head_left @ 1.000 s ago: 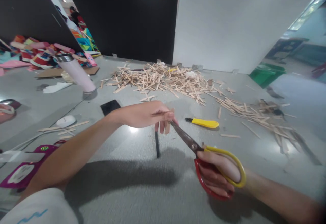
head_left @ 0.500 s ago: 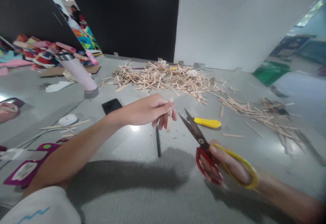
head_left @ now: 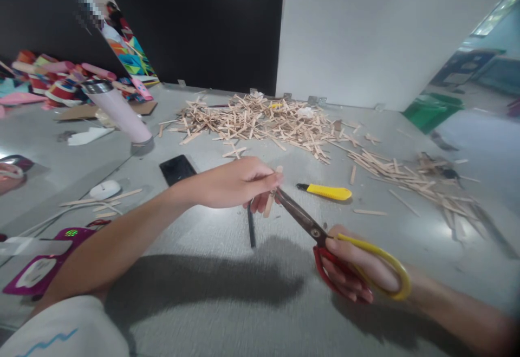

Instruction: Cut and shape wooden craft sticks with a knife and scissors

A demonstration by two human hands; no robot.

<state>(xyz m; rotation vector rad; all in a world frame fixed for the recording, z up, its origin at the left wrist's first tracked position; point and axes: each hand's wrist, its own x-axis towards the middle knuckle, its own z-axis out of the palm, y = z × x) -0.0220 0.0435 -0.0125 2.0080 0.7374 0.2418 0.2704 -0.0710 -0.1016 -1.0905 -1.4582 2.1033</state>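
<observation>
My left hand (head_left: 247,183) pinches a short flat wooden craft stick (head_left: 268,205) between thumb and fingers, above the table. My right hand (head_left: 357,265) grips scissors (head_left: 316,232) with one red and one yellow handle, fingers through the loops. The blades look nearly closed, and their tips meet the craft stick at my left fingers; whether they cut into it I cannot tell. Below my left hand lies a dark pen-like stick (head_left: 251,227). A yellow utility knife (head_left: 327,191) rests on the table beyond the scissors.
A heap of craft sticks (head_left: 244,121) spreads along the back, with more sticks (head_left: 385,170) trailing right. To the left are a phone (head_left: 177,169), a pink tumbler (head_left: 119,113), a white mouse (head_left: 104,189) and a purple card (head_left: 30,278). A green bin (head_left: 433,112) stands at far right.
My right hand's scissors have closed from spread blades, and their tips have come to the craft stick. My left hand has shifted slightly down, still holding the stick.
</observation>
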